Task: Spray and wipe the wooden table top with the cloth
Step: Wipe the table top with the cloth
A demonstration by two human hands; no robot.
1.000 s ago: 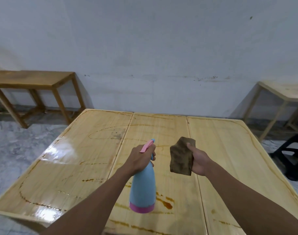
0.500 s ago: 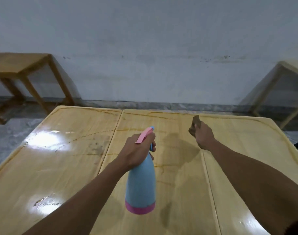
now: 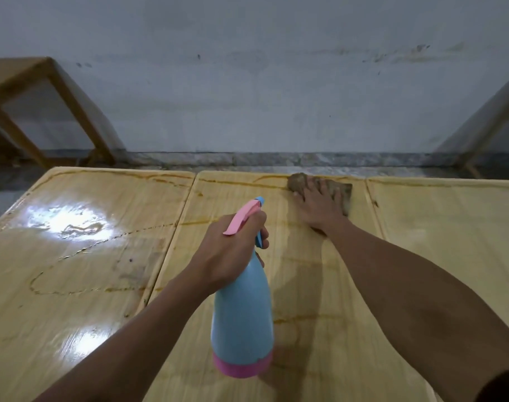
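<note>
The wooden table top (image 3: 439, 233) of three pale planks fills the lower view, wet and streaked with brown lines. My left hand (image 3: 230, 253) grips the neck of a light blue spray bottle (image 3: 243, 317) with a pink trigger and pink base, held above the middle plank. My right hand (image 3: 320, 207) lies flat, palm down, pressing a brown cloth (image 3: 298, 181) onto the middle plank at the far edge. Most of the cloth is hidden under the hand.
A grey-white wall (image 3: 247, 82) stands just beyond the table's far edge. A darker wooden bench (image 3: 29, 91) stands at the back left, and a pale wooden leg (image 3: 491, 117) of another piece shows at the right edge. A glossy wet patch (image 3: 67, 224) covers the left plank.
My right hand has reached forward and pressed the cloth flat onto the table's far edge. The view has moved closer to the wall. The spray bottle stays held in my left hand.
</note>
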